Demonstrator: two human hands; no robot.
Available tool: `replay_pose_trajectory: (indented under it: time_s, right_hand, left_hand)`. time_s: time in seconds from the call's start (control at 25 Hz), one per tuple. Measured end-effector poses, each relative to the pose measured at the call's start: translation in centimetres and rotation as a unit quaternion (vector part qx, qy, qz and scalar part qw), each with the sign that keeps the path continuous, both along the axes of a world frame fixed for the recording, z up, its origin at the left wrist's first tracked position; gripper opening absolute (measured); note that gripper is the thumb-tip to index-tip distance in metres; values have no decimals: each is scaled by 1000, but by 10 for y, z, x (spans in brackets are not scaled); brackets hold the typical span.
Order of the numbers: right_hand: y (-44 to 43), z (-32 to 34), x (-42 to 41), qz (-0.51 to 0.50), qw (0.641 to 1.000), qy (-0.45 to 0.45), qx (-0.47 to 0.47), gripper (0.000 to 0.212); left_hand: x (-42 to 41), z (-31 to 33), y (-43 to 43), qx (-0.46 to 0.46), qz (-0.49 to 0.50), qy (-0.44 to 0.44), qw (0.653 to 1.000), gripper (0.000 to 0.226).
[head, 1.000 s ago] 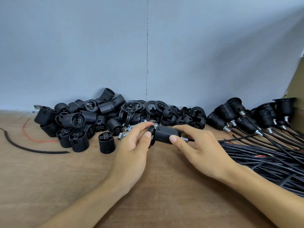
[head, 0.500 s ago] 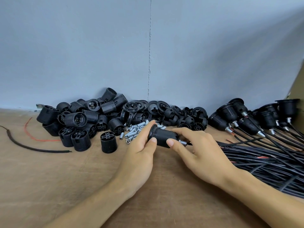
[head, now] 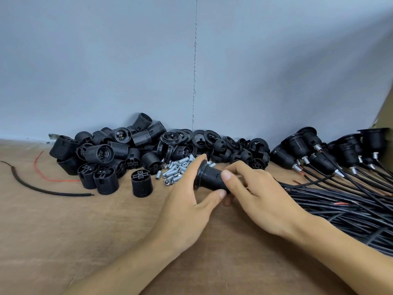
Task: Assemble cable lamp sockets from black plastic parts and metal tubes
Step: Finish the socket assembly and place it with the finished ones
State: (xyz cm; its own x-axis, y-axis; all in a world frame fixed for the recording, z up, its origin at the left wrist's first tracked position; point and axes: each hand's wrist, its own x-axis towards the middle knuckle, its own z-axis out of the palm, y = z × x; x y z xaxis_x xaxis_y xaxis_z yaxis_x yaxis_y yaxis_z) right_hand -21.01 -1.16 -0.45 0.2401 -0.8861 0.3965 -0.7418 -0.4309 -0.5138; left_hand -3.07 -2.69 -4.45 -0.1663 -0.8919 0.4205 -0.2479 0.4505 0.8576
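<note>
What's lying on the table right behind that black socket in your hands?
A heap of small metal tubes, with black rings beyond. The socket and left hand cover part of the heap.

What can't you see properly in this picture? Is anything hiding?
1. Head view: the cable end of the socket is hidden behind the right hand, so it is unclear whether a tube is fitted there.
2. Head view: the cable bundle runs off the right edge.
3. Head view: the metal tubes are too small to show detail, and the left hand seems to cover some.
</note>
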Motion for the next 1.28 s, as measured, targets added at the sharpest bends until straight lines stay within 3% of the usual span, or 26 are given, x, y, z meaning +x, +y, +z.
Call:
replay_pose_trajectory:
  time_s: [0.16, 0.44, 0.6, 0.88, 1.04, 1.2, 1.28]
  right_hand:
    - [-1, 3, 1, -11, 1000, 1, -16, 43]
    - [-7, 4, 6, 9, 997, -64, 49, 29]
    - [-7, 18, -4, 60, 990, -56, 113, 36]
    - [-10, 19, -7, 84, 980, -116, 141, 14]
    - [-11, 15, -10, 55, 988, -95, 105, 15]
    - [-14, 11, -15, 26, 993, -92, 71, 17]
    - [-14, 11, -20, 15, 994, -97, 53, 19]
  left_hand:
    - [0, -1, 0, -2, 13, -6, 1000, 68]
    - [-2, 4, 3, -30, 24, 9, 999, 61]
    - [-3, 3, 5, -19, 10, -7, 1000, 62]
    - [0, 3, 2, -18, -17, 19, 999, 61]
    - [2, 6, 2, -31, -18, 35, 999, 51]
    - [6, 5, 2, -33, 63, 40, 997, 19]
    - [6, 6, -1, -9, 89, 13, 996, 17]
